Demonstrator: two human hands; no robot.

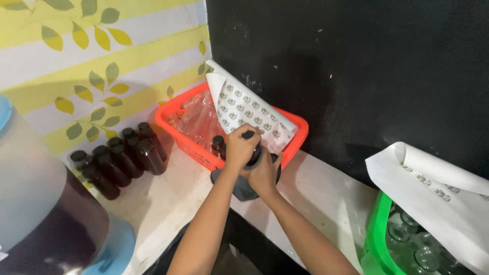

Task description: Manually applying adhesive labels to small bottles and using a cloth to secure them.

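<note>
Left hand point(240, 147) wrapped round the top of a dark bottle point(253, 155). Right hand point(264, 175) gripping its body, over the counter point(316, 193), just before the red basket point(188, 145). Sticker sheet point(249, 112) on the basket. More bottles point(119, 160) to the left.

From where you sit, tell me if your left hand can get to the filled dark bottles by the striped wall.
Probably yes. The left hand is gripping a dark bottle at the orange basket, and bare counter lies between it and the filled dark bottles; it must let go first.
</note>
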